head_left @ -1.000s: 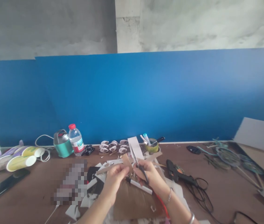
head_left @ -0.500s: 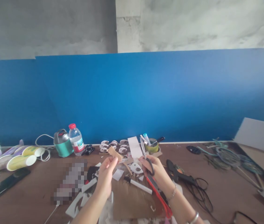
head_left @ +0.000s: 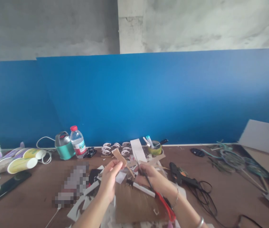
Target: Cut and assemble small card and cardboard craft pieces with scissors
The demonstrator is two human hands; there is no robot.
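My left hand (head_left: 109,177) pinches a small tan piece of cardboard (head_left: 119,156) between thumb and fingers, its free end pointing up and away. Close by on the right, my right hand (head_left: 148,177) is wrapped round a pair of dark-handled scissors (head_left: 145,173). Their blades point up and to the left, a short gap from the cardboard; whether they are parted is blurred. Under my hands lie a brown board (head_left: 136,205), a white stick (head_left: 144,190) and a red-handled tool (head_left: 165,205), partly covered by my right wrist. Cut paper scraps (head_left: 121,177) surround them.
Behind stand several white cut-out shapes (head_left: 106,148), a tape roll (head_left: 155,148) holding pens, and a water bottle (head_left: 78,142). A black glue gun (head_left: 184,179) with its cable lies right. Paper cups (head_left: 21,164) and a teal device (head_left: 64,147) are left.
My right hand has moved left and lower with the scissors, and the blades have tipped leftward toward the cardboard. My left hand has shifted slightly right, turning the cardboard more upright.
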